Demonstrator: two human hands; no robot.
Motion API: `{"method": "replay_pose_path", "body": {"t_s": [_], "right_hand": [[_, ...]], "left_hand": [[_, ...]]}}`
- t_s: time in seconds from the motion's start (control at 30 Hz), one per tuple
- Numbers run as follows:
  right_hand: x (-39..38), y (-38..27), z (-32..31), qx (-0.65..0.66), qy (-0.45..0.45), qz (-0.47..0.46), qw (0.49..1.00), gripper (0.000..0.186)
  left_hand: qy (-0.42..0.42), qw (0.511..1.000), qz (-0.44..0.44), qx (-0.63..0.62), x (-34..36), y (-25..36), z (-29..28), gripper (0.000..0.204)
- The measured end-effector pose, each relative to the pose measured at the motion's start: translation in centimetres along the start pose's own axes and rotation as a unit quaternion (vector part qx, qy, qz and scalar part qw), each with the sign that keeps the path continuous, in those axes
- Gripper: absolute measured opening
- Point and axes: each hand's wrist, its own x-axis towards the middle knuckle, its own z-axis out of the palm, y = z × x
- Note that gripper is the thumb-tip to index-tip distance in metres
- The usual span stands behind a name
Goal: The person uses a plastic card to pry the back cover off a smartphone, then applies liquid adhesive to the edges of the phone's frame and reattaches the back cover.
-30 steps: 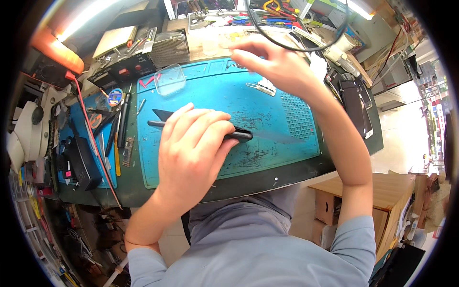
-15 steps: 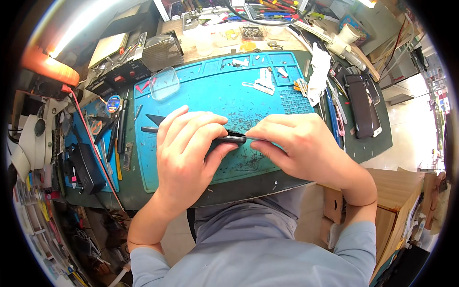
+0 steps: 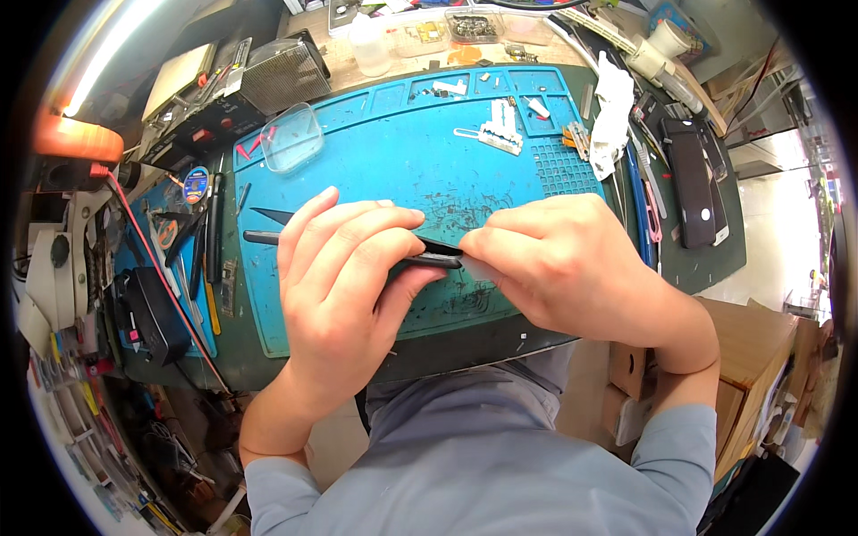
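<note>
Over the blue work mat [image 3: 357, 147], my left hand [image 3: 335, 281] is wrapped around a black smartphone [image 3: 438, 259]. A gap parts the phone's two layers: the thin dark panel [image 3: 271, 215] tilts up from the thicker body at the left end. At the right end my left thumb presses the near side while the fingertips rest on the far side. Closed against that end, my right hand [image 3: 572, 263] pinches a thin, pale, see-through sheet [image 3: 479, 268] at the gap. Its fingers cover most of the sheet.
A clear plastic box [image 3: 293, 141], a razor blade [image 3: 500, 134] and small parts lie on the mat. Pliers [image 3: 183, 241] and a black case [image 3: 159, 313] are to the left. Tweezers [image 3: 650, 192], a white cloth [image 3: 613, 116] and another phone [image 3: 688, 188] sit at right.
My right hand has rolled over, knuckles up, and its thumb has slipped from sight. More of the pale sheet shows. My left hand keeps its hold on the phone; the whole view has shifted slightly.
</note>
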Motion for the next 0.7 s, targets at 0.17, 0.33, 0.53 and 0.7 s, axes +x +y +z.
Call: {"method": "replay_pose_path", "body": {"t_s": [0.17, 0.33, 0.53, 0.7], "right_hand": [[-0.3, 0.2, 0.3, 0.007, 0.0, 0.002, 1.0, 0.009], [-0.5, 0.5, 0.8, 0.016, -0.003, 0.003, 1.0, 0.009], [-0.7, 0.5, 1.2, 0.022, -0.012, 0.012, 1.0, 0.009], [-0.7, 0.5, 1.1, 0.028, -0.03, 0.01, 0.999, 0.008]], "left_hand": [[-0.01, 1.0, -0.003, 0.006, 0.3, 0.1, -0.1, 0.026], [-0.029, 0.999, -0.014, 0.004, 0.4, 0.3, -0.4, 0.027], [-0.029, 0.999, -0.019, 0.006, 0.5, 0.6, -0.4, 0.028], [-0.024, 1.0, -0.005, 0.013, 0.3, 0.4, -0.3, 0.028]]}}
